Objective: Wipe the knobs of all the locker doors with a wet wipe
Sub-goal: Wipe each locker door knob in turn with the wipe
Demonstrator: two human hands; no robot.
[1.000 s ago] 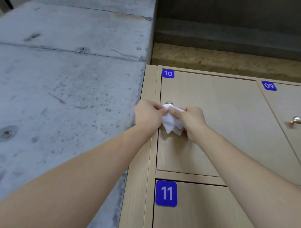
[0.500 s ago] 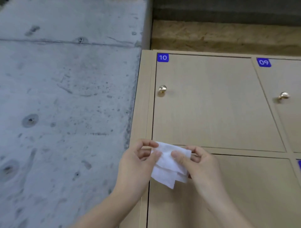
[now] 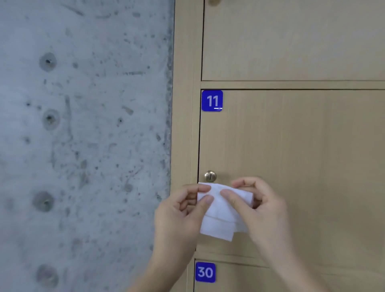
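Folded white wipe (image 3: 223, 212) pinched between both hands, held just below the knob (image 3: 210, 176) of door 11 (image 3: 302, 158), not touching it. Left hand (image 3: 181, 214) grasping the wipe's left edge, thumb on the front, forefinger curled over the top corner. Right hand (image 3: 258, 206) grasping the right part, thumb pressed across the front, fingers curled behind. Lower corner of the wipe hanging free between the wrists.

Knob round, brass-coloured, with a vertical slot in its face, set near the left edge of the door. Blue square label (image 3: 212, 100) at the door's top left corner, white digits "11", a short white underline beneath the second digit. Below, a second blue label (image 3: 205, 272) reading "30" on the next door down. Above, part of another door (image 3: 291, 39), the bottom of its knob (image 3: 213, 2) just showing at the top edge. Pale wood-grain frame (image 3: 185, 104) running down the left side of the doors. Left of that, grey concrete wall (image 3: 83, 135), pitted, with round tie holes in a vertical row.
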